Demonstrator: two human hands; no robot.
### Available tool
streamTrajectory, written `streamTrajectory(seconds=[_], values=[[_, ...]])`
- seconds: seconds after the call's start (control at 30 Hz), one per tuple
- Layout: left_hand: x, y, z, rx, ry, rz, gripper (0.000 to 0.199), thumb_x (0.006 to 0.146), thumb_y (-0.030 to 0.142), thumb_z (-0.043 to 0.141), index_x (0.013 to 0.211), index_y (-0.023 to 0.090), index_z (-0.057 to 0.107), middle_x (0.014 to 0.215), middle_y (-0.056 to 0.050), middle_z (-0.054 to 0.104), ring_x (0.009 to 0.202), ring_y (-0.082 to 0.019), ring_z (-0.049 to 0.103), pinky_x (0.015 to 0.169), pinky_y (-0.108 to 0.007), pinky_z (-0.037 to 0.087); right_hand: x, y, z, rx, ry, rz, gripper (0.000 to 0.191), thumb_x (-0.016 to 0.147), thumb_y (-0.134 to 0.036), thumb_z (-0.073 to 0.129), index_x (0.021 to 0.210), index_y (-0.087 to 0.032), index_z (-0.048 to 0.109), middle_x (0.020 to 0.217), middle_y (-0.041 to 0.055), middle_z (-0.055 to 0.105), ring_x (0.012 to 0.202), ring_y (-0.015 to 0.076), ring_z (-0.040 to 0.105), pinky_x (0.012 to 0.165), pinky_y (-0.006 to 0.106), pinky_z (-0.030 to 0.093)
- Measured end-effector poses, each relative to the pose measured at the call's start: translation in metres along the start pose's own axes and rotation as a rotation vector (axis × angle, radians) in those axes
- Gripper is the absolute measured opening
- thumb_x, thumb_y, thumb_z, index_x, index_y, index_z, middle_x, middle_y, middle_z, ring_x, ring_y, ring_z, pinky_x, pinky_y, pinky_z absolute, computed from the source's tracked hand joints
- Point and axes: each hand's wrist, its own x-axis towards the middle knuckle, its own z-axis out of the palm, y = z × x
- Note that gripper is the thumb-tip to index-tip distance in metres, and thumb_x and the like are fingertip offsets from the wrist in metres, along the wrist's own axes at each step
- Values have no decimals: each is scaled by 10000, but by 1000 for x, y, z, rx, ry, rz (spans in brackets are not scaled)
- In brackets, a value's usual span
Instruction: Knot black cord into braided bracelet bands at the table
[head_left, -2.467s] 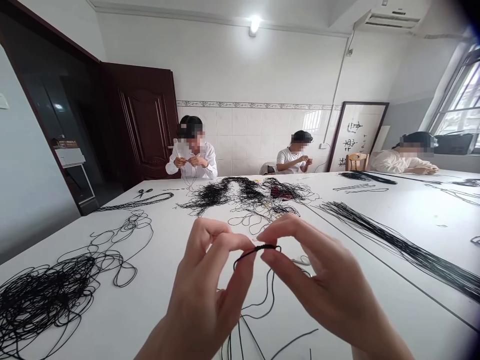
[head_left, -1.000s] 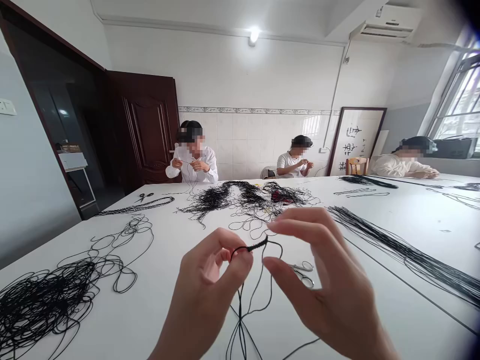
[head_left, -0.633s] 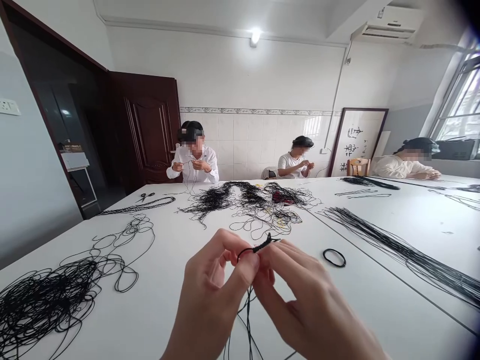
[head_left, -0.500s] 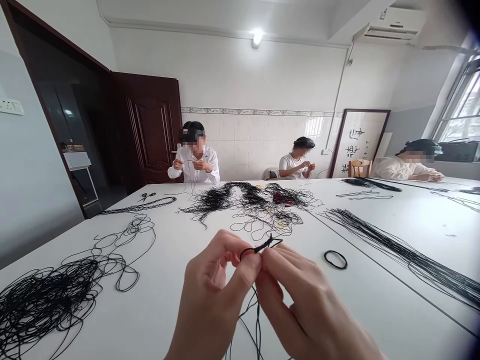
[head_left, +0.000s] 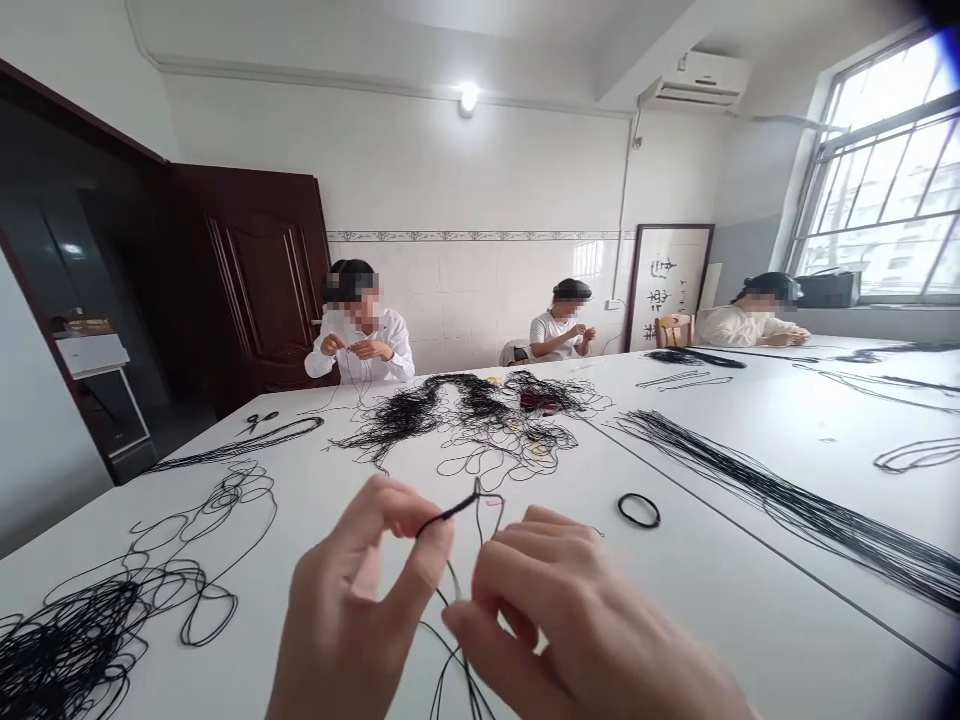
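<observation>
Pale walls with a tiled lower band, a lit lamp (head_left: 469, 98), a dark door (head_left: 262, 290) and a barred window (head_left: 892, 170) surround a long white table (head_left: 795, 650). Three people (head_left: 360, 340) (head_left: 559, 335) (head_left: 739, 322) sit along its far side; the hands of the one nearest the door hold thin cord.

Near the table's close edge, the left hand (head_left: 349, 610) pinches a black cord (head_left: 460, 507) between thumb and forefinger. Its short stretch of tight knots rises past the fingertips, tilted up towards the right hand (head_left: 577, 610). That hand's fingers are curled, its thumb apart from them; whether they grip a strand cannot be told.

As far as shows, a run of knots is made and looks firm. At its upper end a small loop stands slack, so that knot seems not yet drawn tight, and several strands hang below, loose and unknotted. How much remains overall is unclear.

On the table to the right lie a closed black ring (head_left: 658, 519) and a straight bundle (head_left: 750, 480) of cords. To the left is a loose tangle (head_left: 67, 630), with scissors (head_left: 253, 421) farther off; a larger heap (head_left: 405, 410) spreads beyond the hands.
</observation>
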Motion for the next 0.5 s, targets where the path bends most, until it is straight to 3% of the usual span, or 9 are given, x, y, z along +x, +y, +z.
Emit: streamTrajectory(seconds=[0.1, 0.2, 0.37, 0.5], values=[[-1, 2, -2, 200, 80, 158, 99, 820, 215, 628, 757, 267, 572, 757, 53, 557, 692, -96, 529, 632, -159, 448, -4, 3, -14, -8, 185, -39, 53, 910, -226, 587, 905, -192, 546, 788, -2, 534, 725, 108, 526, 683, 234, 455], [-1, 6, -5, 160, -48, 148, 114, 834, 196, 607, 756, 272, 574, 739, 57, 559, 662, -90, 531, 599, -162, 444, -1, 10, -20, -40, 237, -122, 178, 913, -146, 569, 1084, -196, 560, 1037, 52, 526, 921, 118, 539, 779, 237, 466], [2, 7, -8, -137, -286, -59, 160, 873, 261, 564, 714, 253, 579, 689, 38, 513, 675, -110, 497, 612, -201, 448, 9, 20, -13, 115, 186, -251, 143, 892, -41, 556, 974, -158, 559, 891, 29, 577, 844, 122, 534, 776, 292, 455], [-1, 6, -8, -140, -274, -34, 165, 887, 216, 544, 726, 241, 573, 691, 36, 515, 679, -109, 492, 631, -218, 446, 11, 19, -7, 175, 171, -231, 121, 891, -41, 535, 922, -157, 542, 813, 15, 560, 773, 119, 498, 698, 291, 435]])
